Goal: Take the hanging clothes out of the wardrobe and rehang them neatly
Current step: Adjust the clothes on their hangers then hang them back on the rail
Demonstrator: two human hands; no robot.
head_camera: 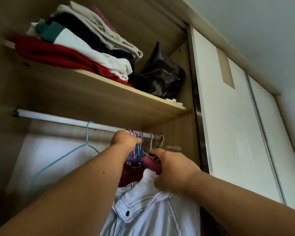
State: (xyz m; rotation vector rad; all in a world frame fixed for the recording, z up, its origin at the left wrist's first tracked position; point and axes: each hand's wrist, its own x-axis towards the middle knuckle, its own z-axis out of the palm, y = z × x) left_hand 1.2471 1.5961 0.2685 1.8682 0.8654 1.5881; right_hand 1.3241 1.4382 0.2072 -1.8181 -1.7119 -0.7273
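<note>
A metal rail (58, 119) runs under the wardrobe shelf. Several hangers (144, 142) with clothes are bunched at its right end. My left hand (124, 139) is up at the rail, fingers closed around the purple and blue hanger hooks. My right hand (174, 169) grips the clothes just below, at the collar of a pale blue denim shirt (148, 210) and a maroon garment (134, 171) behind it. An empty light blue wire hanger (65, 155) hangs alone further left on the rail.
The wooden shelf (109, 96) above holds a stack of folded clothes (78, 46) and a dark plastic bag (162, 74). A white sliding door (228, 125) stands to the right. The wardrobe's left side wall (2, 133) is close.
</note>
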